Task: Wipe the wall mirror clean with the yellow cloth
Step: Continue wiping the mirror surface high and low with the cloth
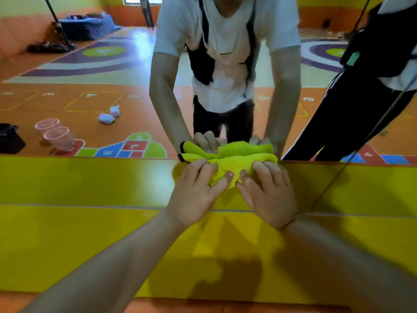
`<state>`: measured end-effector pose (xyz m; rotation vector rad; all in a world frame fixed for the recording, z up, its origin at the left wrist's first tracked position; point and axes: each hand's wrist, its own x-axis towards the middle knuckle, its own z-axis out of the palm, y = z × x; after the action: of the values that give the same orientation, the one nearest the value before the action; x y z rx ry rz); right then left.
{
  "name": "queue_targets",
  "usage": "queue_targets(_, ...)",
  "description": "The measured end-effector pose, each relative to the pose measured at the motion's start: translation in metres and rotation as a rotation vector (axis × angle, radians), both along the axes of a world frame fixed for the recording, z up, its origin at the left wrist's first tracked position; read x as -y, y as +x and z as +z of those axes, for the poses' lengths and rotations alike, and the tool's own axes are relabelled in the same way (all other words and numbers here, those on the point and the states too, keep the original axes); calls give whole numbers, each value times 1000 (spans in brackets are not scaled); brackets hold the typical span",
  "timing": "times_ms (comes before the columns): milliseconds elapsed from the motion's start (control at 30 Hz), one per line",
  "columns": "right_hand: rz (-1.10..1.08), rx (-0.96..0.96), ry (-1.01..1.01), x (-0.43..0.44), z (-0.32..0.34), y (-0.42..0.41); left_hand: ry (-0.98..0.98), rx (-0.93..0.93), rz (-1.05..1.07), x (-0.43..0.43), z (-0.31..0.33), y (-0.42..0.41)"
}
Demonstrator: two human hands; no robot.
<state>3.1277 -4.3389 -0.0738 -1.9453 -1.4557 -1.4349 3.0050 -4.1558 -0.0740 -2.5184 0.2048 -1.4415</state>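
The wall mirror [90,71] fills the upper half of the view and ends at a bottom edge above a yellow padded wall. A bunched yellow cloth [232,166] with a dark corner sits right at that bottom edge, and its reflection shows just above it. My left hand [196,190] grips the cloth's left part with curled fingers. My right hand [268,193] grips its right part the same way. Both hands hold the cloth against the mirror's lower edge. The mirror reflects my torso, arms and hands.
The yellow padded wall [79,233] runs below the mirror down to an orange floor strip [203,308]. Reflected in the mirror are two pink cups [55,133], crumpled white wads [109,115], a black object [10,138] and another person in dark trousers [352,114].
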Motion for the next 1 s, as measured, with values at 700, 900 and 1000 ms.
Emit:
queue_targets(700, -86, -20, -351, 11, -92, -19, 76, -447, 17, 16, -90, -13)
queue_targets(900, -43, 39, -404, 27, -93, -7, 104, -390, -24, 19, -96, -11)
queue_targets(1000, -45, 26, -450, 41, -89, 1, 116, -379, -71, 29, -95, 0)
